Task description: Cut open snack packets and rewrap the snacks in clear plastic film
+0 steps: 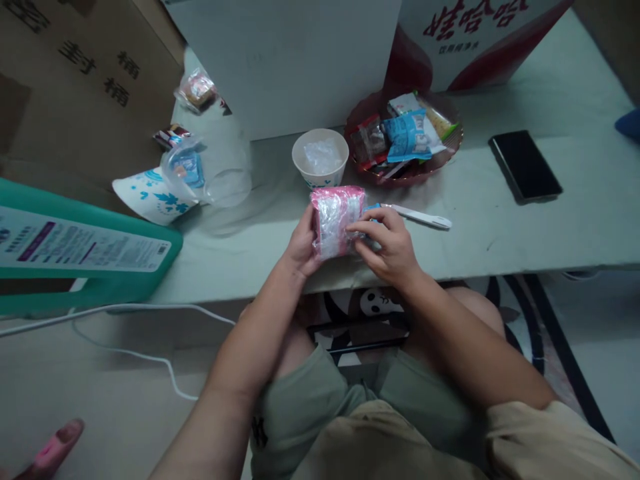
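My left hand [303, 244] is closed around the left side of a pink packet [336, 217] in shiny clear plastic wrap, held up over the table's front edge. The fingers of my right hand [387, 243] are bent against the packet's right side, pinching at its wrap. Just behind my right hand lies a slim white-handled tool [423, 217], with a bit of blue near its left end. A paper cup [320, 175] with crumpled clear plastic inside stands right behind the packet.
A dark red glass bowl [357, 170] of wrapped snacks stands behind, with a black phone [527, 167] to its right. Leftward are a tipped paper cup [153, 197], a clear plastic cup [227, 187] and a green container [150, 287]. Cartons [300, 60] line the back. A white cable [190, 307] hangs below.
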Motion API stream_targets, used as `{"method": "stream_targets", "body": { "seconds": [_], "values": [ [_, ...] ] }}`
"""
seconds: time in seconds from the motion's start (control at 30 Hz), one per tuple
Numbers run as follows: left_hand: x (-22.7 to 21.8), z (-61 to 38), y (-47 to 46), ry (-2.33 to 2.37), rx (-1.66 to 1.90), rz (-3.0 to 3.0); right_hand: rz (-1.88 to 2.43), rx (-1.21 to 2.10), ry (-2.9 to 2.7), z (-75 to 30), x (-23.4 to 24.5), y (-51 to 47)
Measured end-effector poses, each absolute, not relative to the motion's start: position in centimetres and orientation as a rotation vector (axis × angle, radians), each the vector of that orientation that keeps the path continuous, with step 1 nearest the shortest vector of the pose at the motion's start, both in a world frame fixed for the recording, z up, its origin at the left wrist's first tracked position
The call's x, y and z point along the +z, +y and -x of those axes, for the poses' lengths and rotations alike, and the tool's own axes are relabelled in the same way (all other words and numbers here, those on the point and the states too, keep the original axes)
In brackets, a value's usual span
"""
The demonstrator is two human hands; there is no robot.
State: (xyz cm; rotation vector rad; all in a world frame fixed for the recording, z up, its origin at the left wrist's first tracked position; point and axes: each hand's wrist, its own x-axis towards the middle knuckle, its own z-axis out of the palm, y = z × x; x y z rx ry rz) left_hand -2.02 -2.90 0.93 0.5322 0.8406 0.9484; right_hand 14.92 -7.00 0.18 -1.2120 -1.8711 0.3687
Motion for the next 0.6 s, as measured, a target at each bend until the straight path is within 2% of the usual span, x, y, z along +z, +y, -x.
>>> {"method": "stream_targets", "body": {
  "seconds": [0.33, 0.6],
  "values": [
    [0.9, 3.5, -3.0, 0.936, 1.081, -0.898, 1.192, 0.233, -1.983, -16.4, 0.3, -6.8],
    [1.5, 3.9, -2.4, 0.946, 1.193, -0.863, 1.962, 0.105, -1.834, -23.5, -1.5, -5.4]
  ]
}}
